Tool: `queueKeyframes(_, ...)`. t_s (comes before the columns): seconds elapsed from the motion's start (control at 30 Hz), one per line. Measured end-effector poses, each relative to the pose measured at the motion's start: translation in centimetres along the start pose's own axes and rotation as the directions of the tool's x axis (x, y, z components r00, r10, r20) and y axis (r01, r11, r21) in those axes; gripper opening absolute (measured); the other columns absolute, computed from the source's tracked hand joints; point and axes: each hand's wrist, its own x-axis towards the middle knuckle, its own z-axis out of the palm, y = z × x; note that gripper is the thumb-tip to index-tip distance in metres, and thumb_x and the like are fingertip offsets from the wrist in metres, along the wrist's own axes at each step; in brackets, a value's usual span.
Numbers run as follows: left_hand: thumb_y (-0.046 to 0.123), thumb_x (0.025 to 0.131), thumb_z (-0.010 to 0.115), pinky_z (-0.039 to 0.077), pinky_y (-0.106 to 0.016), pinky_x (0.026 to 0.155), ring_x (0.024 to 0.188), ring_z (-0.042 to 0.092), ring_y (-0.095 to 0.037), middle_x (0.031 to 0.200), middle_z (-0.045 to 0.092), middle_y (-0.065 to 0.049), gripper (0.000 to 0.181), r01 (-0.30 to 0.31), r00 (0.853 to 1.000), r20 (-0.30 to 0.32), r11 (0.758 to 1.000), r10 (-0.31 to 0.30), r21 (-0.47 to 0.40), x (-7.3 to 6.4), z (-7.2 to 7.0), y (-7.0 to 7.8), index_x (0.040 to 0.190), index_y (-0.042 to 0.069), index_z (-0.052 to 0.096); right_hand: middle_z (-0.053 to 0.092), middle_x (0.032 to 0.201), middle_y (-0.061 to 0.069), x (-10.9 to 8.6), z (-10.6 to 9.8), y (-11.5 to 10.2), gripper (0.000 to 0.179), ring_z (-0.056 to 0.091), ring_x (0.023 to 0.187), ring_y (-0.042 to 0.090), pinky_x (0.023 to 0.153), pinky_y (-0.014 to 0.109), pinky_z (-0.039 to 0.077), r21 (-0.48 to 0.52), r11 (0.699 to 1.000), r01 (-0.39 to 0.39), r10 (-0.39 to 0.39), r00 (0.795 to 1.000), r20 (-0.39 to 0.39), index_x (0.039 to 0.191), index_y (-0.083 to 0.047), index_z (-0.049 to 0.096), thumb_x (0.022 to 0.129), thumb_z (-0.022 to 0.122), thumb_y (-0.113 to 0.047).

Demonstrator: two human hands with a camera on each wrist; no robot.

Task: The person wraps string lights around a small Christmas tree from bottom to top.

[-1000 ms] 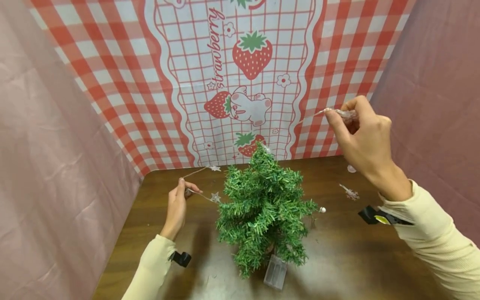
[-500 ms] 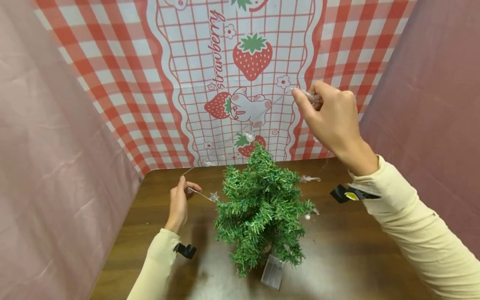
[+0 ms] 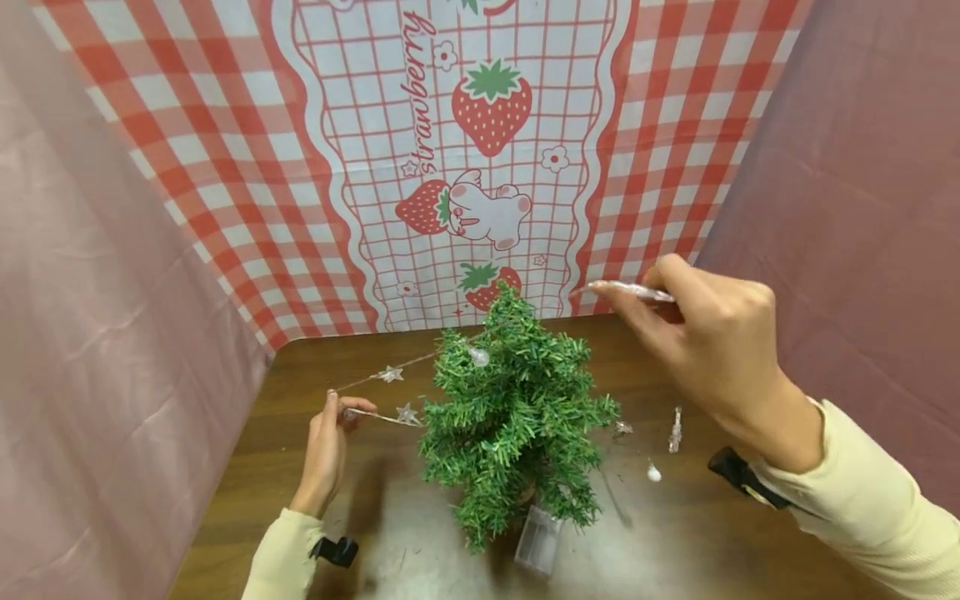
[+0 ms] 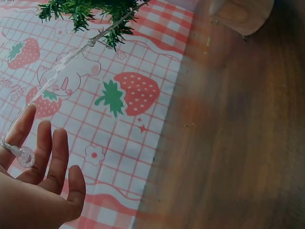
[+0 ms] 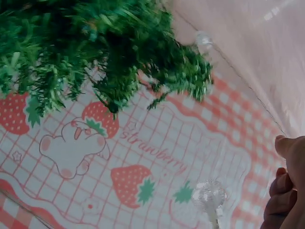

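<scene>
A small green artificial Christmas tree [image 3: 517, 408] stands upright between my two hands. My left hand [image 3: 322, 458], left of it, holds a thin string of fairy lights; clear stars [image 3: 390, 374] hang on the wire toward the tree. In the left wrist view, a round clear bulb [image 4: 25, 156] lies against the fingers [image 4: 44, 148]. Right of the treetop, my right hand [image 3: 716, 358] pinches a bunched part of the string [image 3: 633, 290]. A clear round bulb [image 3: 478, 356] crosses in front of the upper branches. Part of the wire is too thin to follow.
A clear plastic box [image 3: 537, 542], resembling a battery case, lies at the tree's foot on the brown wooden table [image 3: 420, 550]. Right of the tree appear an icicle-like ornament [image 3: 676, 429] and a white bulb [image 3: 654, 473]. A strawberry-print checked cloth [image 3: 495, 192] hangs behind.
My right hand first moves left toward the treetop, then lower and back right. The string now crosses before the upper branches instead of behind the top. My left hand shifts slightly left and down.
</scene>
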Motion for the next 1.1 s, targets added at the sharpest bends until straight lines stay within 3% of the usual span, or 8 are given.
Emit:
queueKeyframes(0.17, 0.034, 0.099, 0.020, 0.042, -0.035, 0.083, 0.085, 0.059, -0.022, 0.092, 0.062, -0.018, 0.065, -0.010, 0.999, 0.038, 1.000, 0.010, -0.003, -0.8, -0.7, -0.1, 0.097, -0.024, 0.050, 0.037, 0.043, -0.007, -1.6, -1.0, -1.9, 0.048, 0.028, 0.035, 0.006, 0.032, 0.028, 0.020, 0.057, 0.994, 0.093, -0.083, 0.985, -0.153, 0.054, -0.009, 0.050, 0.081, 0.061, -0.046)
queueKeyframes(0.33, 0.031, 0.100, 0.020, 0.046, -0.035, 0.082, 0.084, 0.060, -0.027, 0.095, 0.058, -0.026, 0.061, -0.093, 0.991, 0.103, 0.995, 0.090, 0.026, -1.5, -1.9, -1.1, 0.097, -0.021, 0.051, 0.041, 0.046, -0.005, -3.3, -1.5, -2.5, 0.042, 0.024, 0.035, 0.008, 0.031, 0.028, 0.015, 0.123, 0.969, 0.214, -0.170, 0.940, -0.295, 0.052, -0.010, 0.050, 0.081, 0.064, -0.037)
queueKeyframes(0.47, 0.025, 0.101, 0.021, 0.049, -0.033, 0.075, 0.081, 0.060, -0.027, 0.093, 0.060, -0.024, 0.053, -0.189, 0.970, 0.145, 0.980, 0.195, -0.055, -1.0, -4.6, -5.7, 0.098, -0.015, 0.057, 0.037, 0.046, -0.003, -4.9, -1.5, -2.6, 0.033, 0.024, 0.037, 0.010, 0.033, 0.026, 0.014, 0.201, 0.906, 0.372, -0.274, 0.879, -0.391, 0.053, -0.007, 0.052, 0.080, 0.067, -0.021)
queueKeyframes(0.57, 0.022, 0.101, 0.022, 0.050, -0.037, 0.076, 0.081, 0.060, -0.029, 0.095, 0.060, -0.023, 0.050, -0.158, 0.978, 0.119, 0.982, 0.170, -0.104, -0.5, -6.7, -9.3, 0.100, -0.013, 0.057, 0.035, 0.048, -0.001, -5.5, -1.7, -2.7, 0.029, 0.025, 0.040, 0.011, 0.036, 0.022, 0.017, 0.278, 0.842, 0.461, -0.341, 0.857, -0.387, 0.055, -0.003, 0.053, 0.080, 0.065, -0.012)
queueKeyframes(0.7, 0.026, 0.100, 0.029, 0.049, -0.042, 0.079, 0.083, 0.059, -0.030, 0.096, 0.059, -0.025, 0.048, -0.064, 0.996, 0.059, 0.991, 0.072, -0.120, -1.0, -8.0, -11.0, 0.100, -0.015, 0.053, 0.034, 0.050, -0.001, -5.5, -2.2, -2.8, 0.028, 0.024, 0.042, 0.010, 0.039, 0.019, 0.018, 0.383, 0.795, 0.471, -0.385, 0.879, -0.281, 0.057, -0.001, 0.052, 0.083, 0.060, -0.010)
queueKeyframes(0.9, 0.026, 0.100, 0.028, 0.048, -0.041, 0.080, 0.086, 0.059, -0.031, 0.098, 0.053, -0.032, 0.048, -0.026, 0.996, 0.077, 0.994, 0.035, -0.110, -3.0, -8.6, -10.6, 0.104, -0.016, 0.050, 0.034, 0.054, -0.008, -5.2, -3.0, -2.2, 0.033, 0.024, 0.047, -0.002, 0.044, 0.010, 0.017, 0.546, 0.786, 0.291, -0.333, 0.943, -0.023, 0.056, -0.008, 0.048, 0.088, 0.055, -0.014)
queueKeyframes(1.0, 0.025, 0.100, 0.026, 0.048, -0.039, 0.080, 0.089, 0.059, -0.029, 0.099, 0.055, -0.028, 0.047, -0.037, 0.990, 0.131, 0.996, 0.047, -0.080, -4.2, -8.2, -9.3, 0.107, -0.013, 0.051, 0.036, 0.054, -0.011, -5.8, -3.3, -1.5, 0.033, 0.027, 0.047, -0.006, 0.046, 0.006, 0.018, 0.599, 0.777, 0.193, -0.265, 0.964, 0.033, 0.055, -0.012, 0.048, 0.086, 0.060, -0.016)
queueKeyframes(1.1, 0.025, 0.100, 0.025, 0.048, -0.040, 0.081, 0.090, 0.057, -0.030, 0.097, 0.057, -0.023, 0.047, -0.027, 0.984, 0.176, 0.998, 0.038, -0.063, -5.6, -6.8, -6.1, 0.103, -0.015, 0.050, 0.037, 0.053, -0.013, -6.6, -3.5, -0.6, 0.030, 0.029, 0.048, -0.007, 0.046, 0.004, 0.019, 0.675, 0.735, 0.066, -0.189, 0.976, 0.111, 0.056, -0.015, 0.049, 0.079, 0.067, -0.008)
